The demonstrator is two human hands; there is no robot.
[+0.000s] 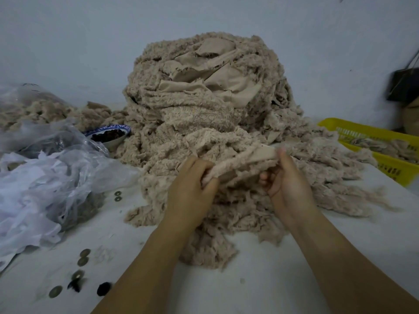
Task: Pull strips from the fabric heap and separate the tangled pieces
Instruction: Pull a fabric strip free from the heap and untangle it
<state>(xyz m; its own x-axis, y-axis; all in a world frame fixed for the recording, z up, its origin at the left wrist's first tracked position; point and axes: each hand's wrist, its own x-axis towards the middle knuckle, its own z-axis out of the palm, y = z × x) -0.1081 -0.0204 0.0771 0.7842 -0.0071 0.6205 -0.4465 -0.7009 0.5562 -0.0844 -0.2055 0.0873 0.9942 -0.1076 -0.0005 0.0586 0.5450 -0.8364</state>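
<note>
strip (243, 160) spans left-right, right end higher; left grip (192, 177) and right grip (284, 175) each pinch an end; heap (204, 105) directly behind

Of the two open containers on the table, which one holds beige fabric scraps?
The yellow slotted basket at the right edge; the blue-patterned bowl on the left holds small dark pieces instead.
</note>
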